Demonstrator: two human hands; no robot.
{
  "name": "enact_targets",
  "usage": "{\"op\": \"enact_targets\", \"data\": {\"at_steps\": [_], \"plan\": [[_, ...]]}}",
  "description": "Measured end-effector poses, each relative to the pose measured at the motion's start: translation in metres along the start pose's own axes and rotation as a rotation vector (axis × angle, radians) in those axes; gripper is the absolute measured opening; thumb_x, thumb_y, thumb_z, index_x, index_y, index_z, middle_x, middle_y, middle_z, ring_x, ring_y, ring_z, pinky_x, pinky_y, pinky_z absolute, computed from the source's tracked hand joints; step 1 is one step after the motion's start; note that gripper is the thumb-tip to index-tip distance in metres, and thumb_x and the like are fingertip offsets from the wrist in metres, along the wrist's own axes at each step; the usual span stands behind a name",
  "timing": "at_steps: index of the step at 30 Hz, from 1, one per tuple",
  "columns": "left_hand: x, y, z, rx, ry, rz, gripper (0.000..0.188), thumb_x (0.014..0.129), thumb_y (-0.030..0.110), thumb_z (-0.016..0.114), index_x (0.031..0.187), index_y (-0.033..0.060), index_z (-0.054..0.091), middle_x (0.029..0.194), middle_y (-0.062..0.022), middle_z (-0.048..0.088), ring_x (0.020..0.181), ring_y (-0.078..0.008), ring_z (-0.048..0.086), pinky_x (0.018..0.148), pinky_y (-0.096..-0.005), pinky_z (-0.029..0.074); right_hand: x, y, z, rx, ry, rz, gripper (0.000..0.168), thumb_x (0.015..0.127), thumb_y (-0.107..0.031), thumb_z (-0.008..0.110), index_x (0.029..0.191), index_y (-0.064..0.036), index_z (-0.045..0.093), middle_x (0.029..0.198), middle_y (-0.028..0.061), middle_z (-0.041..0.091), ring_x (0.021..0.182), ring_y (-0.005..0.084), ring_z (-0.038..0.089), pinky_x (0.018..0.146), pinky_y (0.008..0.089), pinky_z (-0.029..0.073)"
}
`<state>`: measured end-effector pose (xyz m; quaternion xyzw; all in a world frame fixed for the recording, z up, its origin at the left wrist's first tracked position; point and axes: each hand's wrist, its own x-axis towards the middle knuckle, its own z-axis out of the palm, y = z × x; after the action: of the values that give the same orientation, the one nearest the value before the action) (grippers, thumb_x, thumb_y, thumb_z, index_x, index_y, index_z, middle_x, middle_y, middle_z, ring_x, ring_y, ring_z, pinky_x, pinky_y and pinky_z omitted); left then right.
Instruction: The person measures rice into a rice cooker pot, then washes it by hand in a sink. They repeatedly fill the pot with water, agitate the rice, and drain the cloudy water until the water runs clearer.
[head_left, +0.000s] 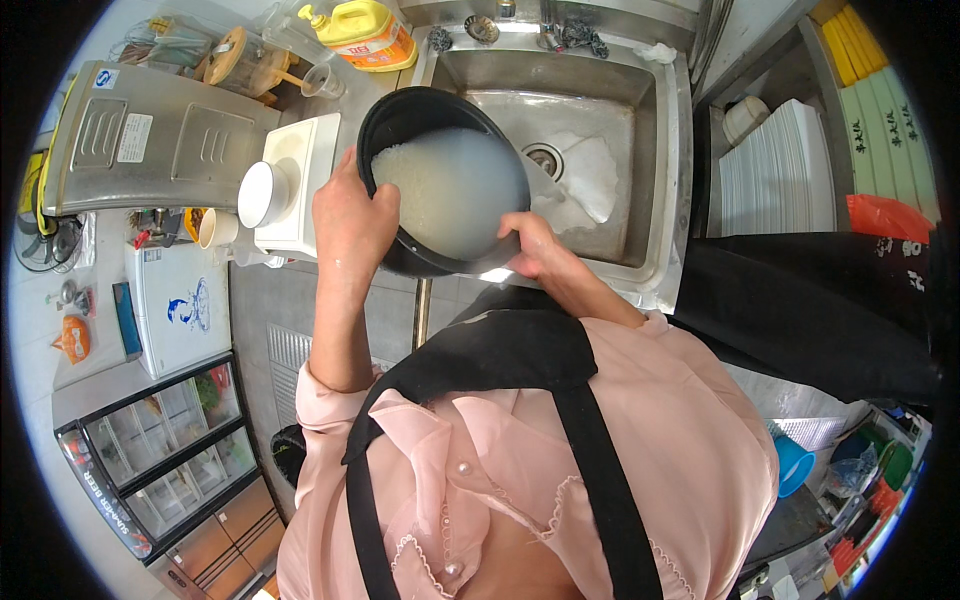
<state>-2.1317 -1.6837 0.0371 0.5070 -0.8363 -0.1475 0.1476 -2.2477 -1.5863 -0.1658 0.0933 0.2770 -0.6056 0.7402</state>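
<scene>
A dark round pot (390, 112) is tilted toward the right over the near left edge of a stainless steel sink (660, 172). Inside it, pale grains that look like rice (401, 169) lie under cloudy whitish water (472, 180). My left hand (354, 210) grips the pot's left rim, thumb over the edge. My right hand (531, 241) holds the rim at the lower right. Whitish liquid (589, 180) spreads on the sink floor around the drain (544, 159); whether it is pouring from the pot I cannot tell.
Left of the pot, a white bowl (262, 195) rests on a white appliance (300, 150). A yellow detergent jug (367, 34) stands behind. At the sink's back are a faucet (551, 37) and steel scrubbers (583, 36). Stacked white containers (780, 172) fill a shelf at right.
</scene>
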Motion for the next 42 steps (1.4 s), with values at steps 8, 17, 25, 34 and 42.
{"op": "enact_targets", "data": {"at_steps": [8,17,25,34,42], "plan": [[0.001,-0.001,0.003,0.03,0.021,0.047,0.044,0.067,0.008,0.048,0.108,-0.0041,0.053,0.104,-0.0245,0.056,0.091,-0.0393,0.055,0.082,-0.0397,0.044,0.0,-0.003,0.002,0.035,-0.046,0.021,0.029,0.061,0.001,0.045,0.089,0.006,0.049,0.089,0.015,0.052,0.083,0.0313,0.054,0.077,0.0448,0.047],[0.002,0.01,0.0,0.02,0.016,0.073,0.041,0.067,0.007,0.047,0.107,-0.0039,0.053,0.107,-0.0236,0.055,0.09,-0.039,0.055,0.081,-0.0406,0.044,0.001,-0.003,0.003,0.067,-0.068,0.048,0.033,0.06,0.001,0.045,0.092,0.006,0.05,0.092,0.0151,0.054,0.086,0.032,0.055,0.08,0.0458,0.045],[0.0,0.015,-0.001,0.055,0.04,0.136,0.043,0.069,0.007,0.046,0.11,-0.0043,0.051,0.112,-0.0249,0.052,0.093,-0.0391,0.054,0.083,-0.0406,0.044,0.006,0.0,0.0,0.081,-0.064,0.053,0.031,0.059,0.002,0.046,0.089,0.005,0.051,0.089,0.0131,0.054,0.082,0.0297,0.055,0.079,0.0427,0.045],[0.001,0.009,0.003,0.116,0.063,0.13,0.047,0.07,0.008,0.047,0.113,-0.0116,0.047,0.115,-0.0299,0.048,0.102,-0.039,0.052,0.09,-0.0386,0.041,0.01,0.002,0.004,0.12,-0.083,0.067,0.029,0.058,0.003,0.046,0.086,0.005,0.052,0.086,0.0117,0.056,0.079,0.0272,0.056,0.074,0.0394,0.047],[0.002,0.012,0.003,0.137,0.085,0.173,0.047,0.07,0.008,0.047,0.112,-0.0131,0.047,0.114,-0.0307,0.048,0.1,-0.0394,0.053,0.089,-0.0386,0.042,0.013,0.003,0.003,0.13,-0.086,0.072,0.028,0.058,0.003,0.047,0.085,0.005,0.053,0.086,0.012,0.056,0.078,0.0275,0.056,0.073,0.0391,0.047]]}}
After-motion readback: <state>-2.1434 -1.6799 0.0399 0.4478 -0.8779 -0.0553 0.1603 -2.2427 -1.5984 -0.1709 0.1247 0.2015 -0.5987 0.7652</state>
